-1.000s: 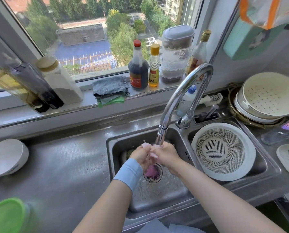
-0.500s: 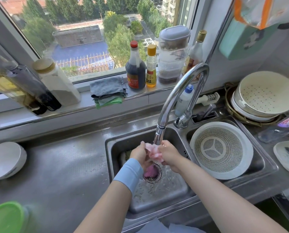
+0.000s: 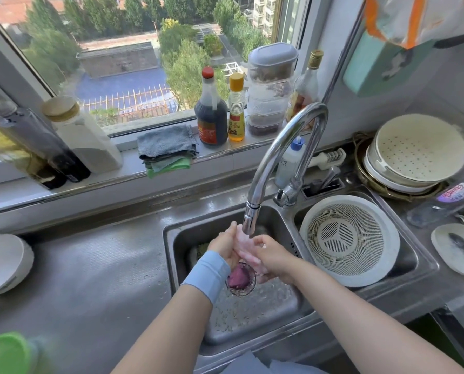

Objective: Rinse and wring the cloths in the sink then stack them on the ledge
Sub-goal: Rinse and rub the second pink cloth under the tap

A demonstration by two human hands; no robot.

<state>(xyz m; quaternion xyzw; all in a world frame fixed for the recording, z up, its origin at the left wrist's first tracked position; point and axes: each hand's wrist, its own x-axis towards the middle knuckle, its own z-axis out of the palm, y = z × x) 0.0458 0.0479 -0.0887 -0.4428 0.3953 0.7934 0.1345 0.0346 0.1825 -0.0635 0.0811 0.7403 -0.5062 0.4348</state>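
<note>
While water from the faucet (image 3: 261, 171) runs over it, the pale pink cloth (image 3: 245, 245) sits bunched between both hands, just under the nozzle and over the left basin of the sink (image 3: 182, 247). The left hand (image 3: 224, 245) presses it with fingers nearly straight. The right hand (image 3: 272, 256) has its fingers curled round the cloth's lower end.

This looks like the rinse step, with wringing not yet begun. The next move calls for both hands to close on the cloth and twist opposite ways, low in the basin so the runoff stays inside, then a fold.

On the window ledge (image 3: 217, 153) behind the sink a stack of folded cloths (image 3: 166, 147) already lies, grey on top and green beneath. Something purplish (image 3: 239, 278) sits in the drain below the hands; whether it is a cloth I cannot tell.
</note>
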